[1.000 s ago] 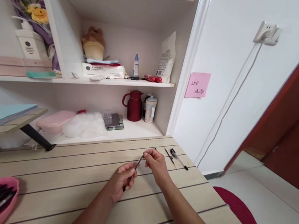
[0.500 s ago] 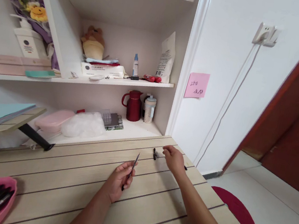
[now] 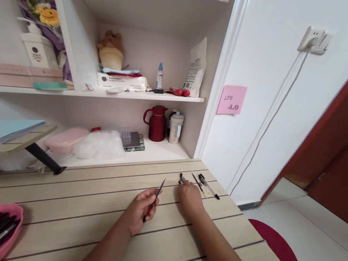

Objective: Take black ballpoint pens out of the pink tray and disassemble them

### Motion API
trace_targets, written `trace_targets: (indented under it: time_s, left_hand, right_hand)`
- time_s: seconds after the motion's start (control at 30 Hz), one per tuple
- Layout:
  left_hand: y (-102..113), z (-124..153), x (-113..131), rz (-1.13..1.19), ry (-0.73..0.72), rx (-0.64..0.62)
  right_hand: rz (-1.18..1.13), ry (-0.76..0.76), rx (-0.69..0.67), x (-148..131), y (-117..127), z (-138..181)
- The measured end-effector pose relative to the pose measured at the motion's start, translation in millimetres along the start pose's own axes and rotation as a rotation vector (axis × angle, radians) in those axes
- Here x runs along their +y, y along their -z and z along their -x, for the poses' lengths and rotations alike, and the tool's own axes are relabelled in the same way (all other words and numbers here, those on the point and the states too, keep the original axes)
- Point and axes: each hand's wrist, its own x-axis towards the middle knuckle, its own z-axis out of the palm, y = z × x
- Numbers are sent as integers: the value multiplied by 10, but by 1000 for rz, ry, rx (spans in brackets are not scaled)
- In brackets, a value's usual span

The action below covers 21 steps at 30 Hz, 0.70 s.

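A slim dark pen [image 3: 157, 194] points up and slightly right, its tip free, in the closed fingers of my left hand [image 3: 140, 210]. To the right, my right hand [image 3: 191, 199] rests low on the desk, fingers curled down onto a black-ended pen part [image 3: 181, 178]. Most of that part is hidden under the fingers. Just beyond this hand lies a thin refill [image 3: 197, 182] with a yellowish end. Beside the refill is a clear-barrelled pen [image 3: 209, 187] with black ends.
A pink basket [image 3: 16, 233] full of black pens stands at the lower left of the slatted desk [image 3: 80, 230]. Behind the desk, a shelf holds a red jug [image 3: 157, 123], a light cup [image 3: 176, 127] and a white fluffy bundle [image 3: 100, 144]. A raised stand [image 3: 37, 136] carries blue papers.
My right hand has moved left and down onto the black-ended pen part, uncovering the refill and the clear-barrelled pen. My left hand keeps the pen almost where it was.
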Motion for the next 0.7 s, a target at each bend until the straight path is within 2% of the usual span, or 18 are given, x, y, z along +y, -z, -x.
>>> trace_targets:
  time_s: [0.33, 0.47, 0.57, 0.7]
  left_hand:
    - [-33, 15, 2, -9, -1, 14]
    - [-27, 8, -5, -16, -10, 10]
    - [-24, 4, -11, -25, -4, 10]
    - [-21, 3, -15, -41, 5, -8]
  right_hand:
    - [-90, -38, 6, 44, -29, 4]
    - [-228, -108, 59, 54, -42, -25]
    - [-511, -158, 142, 11, -9, -71]
    - [-1215, -181, 129, -131, 110, -96]
